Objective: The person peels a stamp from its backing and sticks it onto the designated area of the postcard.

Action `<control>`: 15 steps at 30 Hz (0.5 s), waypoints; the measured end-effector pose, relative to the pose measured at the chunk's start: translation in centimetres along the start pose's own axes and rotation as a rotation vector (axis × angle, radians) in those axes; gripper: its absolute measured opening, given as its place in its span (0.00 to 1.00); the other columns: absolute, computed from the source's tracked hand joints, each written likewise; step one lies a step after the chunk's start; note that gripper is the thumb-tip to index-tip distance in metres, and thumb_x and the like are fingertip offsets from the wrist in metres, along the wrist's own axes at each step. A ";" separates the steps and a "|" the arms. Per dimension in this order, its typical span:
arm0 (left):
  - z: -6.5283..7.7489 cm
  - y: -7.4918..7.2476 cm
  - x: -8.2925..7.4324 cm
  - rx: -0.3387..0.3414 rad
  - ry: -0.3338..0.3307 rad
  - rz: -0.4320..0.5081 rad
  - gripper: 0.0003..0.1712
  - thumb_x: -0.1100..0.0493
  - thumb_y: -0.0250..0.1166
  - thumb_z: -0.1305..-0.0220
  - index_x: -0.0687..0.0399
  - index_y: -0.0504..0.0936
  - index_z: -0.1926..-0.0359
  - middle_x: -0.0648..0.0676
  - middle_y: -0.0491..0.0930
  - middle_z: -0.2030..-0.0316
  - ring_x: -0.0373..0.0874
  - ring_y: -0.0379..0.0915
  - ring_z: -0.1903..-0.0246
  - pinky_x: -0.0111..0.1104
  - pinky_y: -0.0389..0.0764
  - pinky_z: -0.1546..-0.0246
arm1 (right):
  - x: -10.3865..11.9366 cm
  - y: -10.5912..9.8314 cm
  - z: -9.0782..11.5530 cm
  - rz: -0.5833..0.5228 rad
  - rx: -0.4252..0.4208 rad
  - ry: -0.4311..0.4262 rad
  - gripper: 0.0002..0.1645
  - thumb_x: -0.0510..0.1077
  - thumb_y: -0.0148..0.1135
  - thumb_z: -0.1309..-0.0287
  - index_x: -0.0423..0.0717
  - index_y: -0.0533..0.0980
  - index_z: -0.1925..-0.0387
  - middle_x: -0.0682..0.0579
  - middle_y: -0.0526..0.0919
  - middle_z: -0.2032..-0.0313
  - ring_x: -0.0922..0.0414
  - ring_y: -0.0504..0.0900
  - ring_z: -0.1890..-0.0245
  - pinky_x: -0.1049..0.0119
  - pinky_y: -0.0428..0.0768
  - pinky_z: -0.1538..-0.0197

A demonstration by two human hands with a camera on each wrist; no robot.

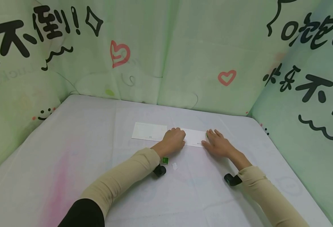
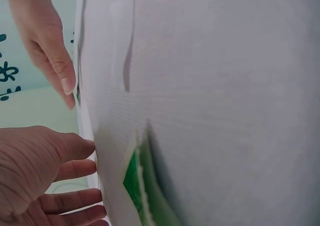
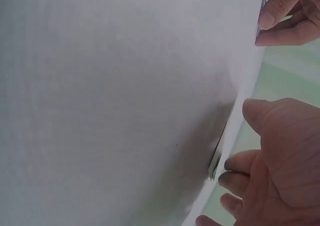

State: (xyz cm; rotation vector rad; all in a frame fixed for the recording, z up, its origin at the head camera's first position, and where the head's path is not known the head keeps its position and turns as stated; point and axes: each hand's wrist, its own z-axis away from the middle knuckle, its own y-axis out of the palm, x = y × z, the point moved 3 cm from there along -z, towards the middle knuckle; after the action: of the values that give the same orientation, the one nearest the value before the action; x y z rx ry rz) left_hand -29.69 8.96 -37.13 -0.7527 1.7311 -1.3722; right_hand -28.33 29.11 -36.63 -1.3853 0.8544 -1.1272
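Two white cards lie in a row on the white-covered table: a left card [image 1: 148, 131] and a right card [image 1: 194, 138], each with small print by its near edge. My left hand [image 1: 174, 139] rests between them, its fingertips down at the right card's left end and covering part of it. The thumb [image 2: 80, 147] and fingers stay apart in the left wrist view. My right hand [image 1: 218, 144] touches the right card's other end with spread fingers. A small green piece [image 3: 215, 167] shows at that end, under the right fingers and partly hidden.
A small green square pad [image 1: 165, 160] lies near the left wrist, with a clear scrap [image 1: 175, 166] beside it. Black wrist cameras [image 1: 233, 179] hang under both sleeves. Printed green curtains [image 1: 183, 63] enclose the table's back and sides.
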 end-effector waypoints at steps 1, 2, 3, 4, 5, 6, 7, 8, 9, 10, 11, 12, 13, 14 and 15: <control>0.0 0.0 0.0 0.000 -0.001 0.002 0.12 0.56 0.64 0.28 0.58 0.87 0.52 0.56 0.84 0.60 0.47 0.79 0.61 0.37 0.81 0.58 | 0.0 0.1 0.0 0.002 0.006 -0.003 0.41 0.52 0.48 0.22 0.20 0.56 0.29 0.23 0.56 0.28 0.27 0.50 0.25 0.28 0.59 0.32; 0.0 0.0 0.0 0.000 -0.001 0.001 0.12 0.56 0.64 0.28 0.58 0.87 0.52 0.56 0.84 0.60 0.47 0.79 0.61 0.37 0.81 0.58 | -0.1 0.2 0.0 0.003 0.012 -0.005 0.41 0.52 0.47 0.22 0.20 0.55 0.28 0.23 0.55 0.27 0.27 0.50 0.25 0.28 0.59 0.32; 0.0 0.0 0.0 0.001 -0.001 0.001 0.12 0.56 0.64 0.28 0.58 0.87 0.53 0.55 0.84 0.60 0.47 0.79 0.61 0.37 0.81 0.59 | -0.1 0.3 -0.1 0.003 0.020 -0.002 0.42 0.53 0.47 0.21 0.20 0.55 0.28 0.23 0.55 0.27 0.27 0.49 0.25 0.29 0.58 0.31; 0.0 0.0 0.0 0.001 -0.001 0.002 0.12 0.56 0.64 0.28 0.58 0.87 0.53 0.56 0.84 0.60 0.47 0.79 0.61 0.37 0.81 0.59 | -0.1 0.4 -0.1 0.005 0.029 0.000 0.42 0.54 0.46 0.21 0.20 0.55 0.28 0.23 0.54 0.27 0.27 0.49 0.25 0.30 0.57 0.30; 0.0 0.0 0.0 0.001 -0.001 0.003 0.12 0.56 0.64 0.28 0.58 0.87 0.53 0.56 0.84 0.60 0.47 0.79 0.61 0.37 0.81 0.59 | -0.1 0.5 -0.1 0.005 0.037 0.002 0.42 0.54 0.45 0.21 0.20 0.54 0.28 0.23 0.54 0.27 0.27 0.48 0.24 0.30 0.56 0.29; 0.0 0.1 0.0 0.003 -0.001 0.003 0.12 0.56 0.64 0.28 0.58 0.87 0.53 0.56 0.84 0.60 0.48 0.79 0.61 0.37 0.81 0.58 | -0.1 0.5 -0.1 0.004 0.045 0.003 0.43 0.55 0.45 0.21 0.20 0.54 0.28 0.23 0.53 0.27 0.27 0.48 0.24 0.30 0.56 0.29; 0.0 0.1 0.1 0.003 -0.002 0.003 0.12 0.56 0.64 0.28 0.58 0.87 0.52 0.56 0.84 0.59 0.48 0.79 0.60 0.37 0.81 0.58 | -0.1 0.6 -0.1 0.001 0.055 0.008 0.43 0.55 0.44 0.21 0.20 0.54 0.28 0.24 0.53 0.26 0.28 0.47 0.24 0.31 0.55 0.28; 0.0 0.1 0.1 0.005 -0.004 0.004 0.12 0.56 0.64 0.28 0.58 0.87 0.52 0.56 0.84 0.59 0.48 0.79 0.60 0.38 0.81 0.57 | -0.1 0.7 -0.1 -0.001 0.065 0.011 0.43 0.56 0.44 0.21 0.20 0.53 0.27 0.24 0.52 0.26 0.28 0.46 0.24 0.31 0.54 0.28; 0.0 0.1 0.1 0.004 -0.005 0.005 0.12 0.56 0.64 0.28 0.58 0.87 0.52 0.56 0.84 0.59 0.48 0.79 0.60 0.38 0.81 0.57 | -0.1 0.7 -0.1 0.000 0.073 0.012 0.44 0.56 0.43 0.21 0.20 0.53 0.27 0.23 0.51 0.26 0.28 0.46 0.24 0.32 0.53 0.28; 0.0 0.1 0.1 0.004 -0.006 0.005 0.12 0.56 0.64 0.28 0.58 0.87 0.52 0.56 0.84 0.59 0.48 0.79 0.60 0.38 0.81 0.57 | -0.1 0.7 -0.1 0.000 0.081 0.011 0.44 0.57 0.43 0.21 0.20 0.53 0.27 0.23 0.51 0.26 0.28 0.46 0.24 0.32 0.53 0.27; -0.1 0.1 0.1 0.006 -0.008 0.005 0.12 0.56 0.64 0.28 0.58 0.87 0.52 0.56 0.84 0.59 0.48 0.79 0.60 0.38 0.81 0.57 | -0.1 0.7 -0.1 0.001 0.090 0.012 0.44 0.57 0.43 0.21 0.20 0.52 0.27 0.23 0.50 0.26 0.28 0.45 0.24 0.32 0.53 0.27; -0.1 0.1 0.1 0.005 -0.008 0.005 0.12 0.56 0.64 0.28 0.58 0.87 0.52 0.56 0.84 0.59 0.48 0.79 0.60 0.38 0.81 0.57 | 0.0 0.8 -0.1 0.000 0.098 0.013 0.45 0.57 0.42 0.20 0.19 0.52 0.27 0.23 0.50 0.26 0.28 0.45 0.24 0.33 0.52 0.27; 0.0 0.1 0.1 0.005 -0.009 0.004 0.12 0.56 0.65 0.28 0.58 0.87 0.52 0.56 0.84 0.60 0.48 0.79 0.60 0.38 0.81 0.57 | 0.0 0.8 -0.2 -0.001 0.108 0.016 0.45 0.57 0.41 0.20 0.19 0.51 0.27 0.23 0.49 0.26 0.28 0.44 0.23 0.34 0.51 0.26; 0.0 0.0 0.1 0.005 -0.009 0.003 0.12 0.56 0.65 0.28 0.57 0.87 0.52 0.56 0.84 0.60 0.48 0.79 0.60 0.38 0.81 0.57 | 0.0 0.8 -0.2 -0.003 0.115 0.016 0.45 0.57 0.41 0.20 0.19 0.50 0.27 0.23 0.48 0.26 0.28 0.44 0.23 0.34 0.51 0.26; 0.0 0.0 0.1 0.004 -0.007 0.001 0.11 0.56 0.65 0.28 0.57 0.87 0.53 0.56 0.84 0.60 0.48 0.79 0.60 0.38 0.81 0.57 | 0.0 0.8 -0.2 -0.003 0.123 0.018 0.45 0.57 0.41 0.20 0.19 0.50 0.27 0.23 0.48 0.25 0.28 0.44 0.23 0.34 0.51 0.26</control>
State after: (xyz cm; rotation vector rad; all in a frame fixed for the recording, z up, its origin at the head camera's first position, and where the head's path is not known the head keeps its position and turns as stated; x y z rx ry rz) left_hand -29.71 8.92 -37.17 -0.7535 1.7223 -1.3701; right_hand -28.42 28.97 -37.44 -1.2779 0.7827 -1.1767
